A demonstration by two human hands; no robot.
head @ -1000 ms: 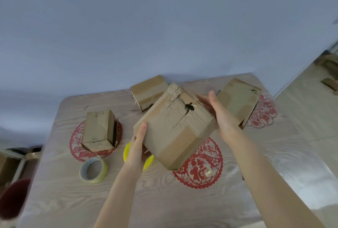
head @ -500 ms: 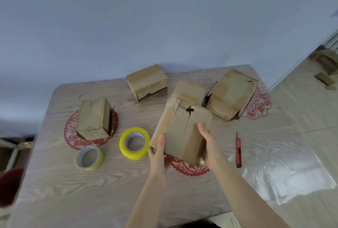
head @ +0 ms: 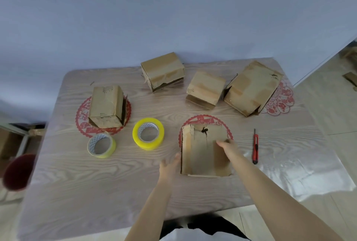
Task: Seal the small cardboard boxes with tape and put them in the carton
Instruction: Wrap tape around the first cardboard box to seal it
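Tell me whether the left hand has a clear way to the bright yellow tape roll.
Probably yes. The left hand holds nothing beside the torn box, and only bare table lies between it and the yellow tape roll.

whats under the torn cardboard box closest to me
A red paper-cut circle on the wood-grain table shows past the far edge of the torn brown cardboard box; the rest of it is covered.

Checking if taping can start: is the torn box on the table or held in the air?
On the table: the torn box lies flat over a red mat, right hand on top, left hand beside it.
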